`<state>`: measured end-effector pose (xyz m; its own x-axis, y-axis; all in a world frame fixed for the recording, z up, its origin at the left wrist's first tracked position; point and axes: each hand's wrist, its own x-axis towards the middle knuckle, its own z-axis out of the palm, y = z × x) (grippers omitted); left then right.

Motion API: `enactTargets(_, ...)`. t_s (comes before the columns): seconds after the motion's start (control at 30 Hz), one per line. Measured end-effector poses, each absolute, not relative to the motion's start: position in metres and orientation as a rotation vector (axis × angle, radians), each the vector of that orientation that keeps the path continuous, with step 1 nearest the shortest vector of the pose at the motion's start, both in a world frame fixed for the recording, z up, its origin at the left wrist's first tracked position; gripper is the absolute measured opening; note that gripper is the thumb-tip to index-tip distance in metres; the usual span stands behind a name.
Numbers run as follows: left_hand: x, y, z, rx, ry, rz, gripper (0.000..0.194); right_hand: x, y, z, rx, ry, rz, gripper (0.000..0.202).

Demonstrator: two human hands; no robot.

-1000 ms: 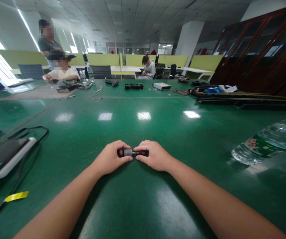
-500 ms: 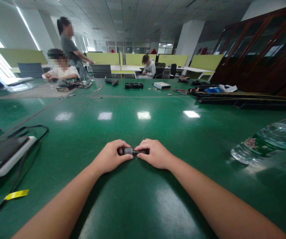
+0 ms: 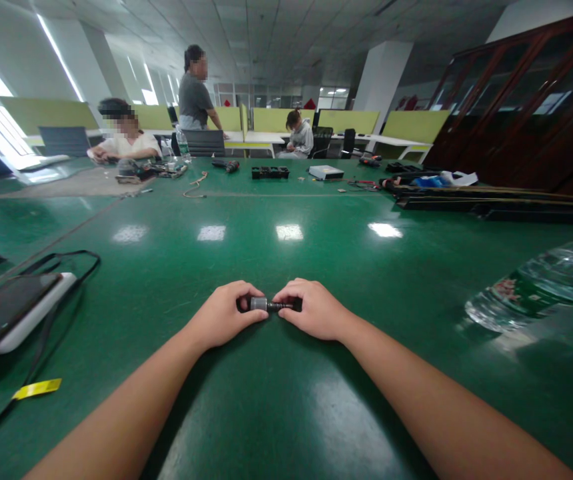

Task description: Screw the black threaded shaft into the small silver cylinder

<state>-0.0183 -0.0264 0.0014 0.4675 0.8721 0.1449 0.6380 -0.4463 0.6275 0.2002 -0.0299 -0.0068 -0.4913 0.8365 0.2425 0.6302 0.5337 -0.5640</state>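
Observation:
A small grey metal cylinder with a dark ribbed shaft (image 3: 259,305) lies sideways between my hands, at or just above the green tabletop (image 3: 276,380). My left hand (image 3: 226,317) curls around the cylinder's end, thumb and fingers closed on it. At the other side, my right hand (image 3: 316,311) pinches the thin shaft. Fingers cover both ends, so the piece's full shape is hidden.
A phone on a white block (image 3: 31,310) with a black cord lies left. A plastic water bottle (image 3: 531,293) lies right. Farther back are a black tray-like part (image 3: 270,173), a power drill (image 3: 225,165) and dark strips (image 3: 496,200). Several people are beyond.
The standing person in the background has moved to the right. Both my hands keep the same hold on the grey cylinder and shaft, with hardly any shift.

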Motion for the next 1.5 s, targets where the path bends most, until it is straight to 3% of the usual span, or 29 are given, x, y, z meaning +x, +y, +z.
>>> enactTargets(1.5, -0.021, -0.024, -0.001, 2.243, 1.255, 0.6, 0.025, 0.221, -0.018, -0.006, -1.301, -2.244, 0.593, 0.012)
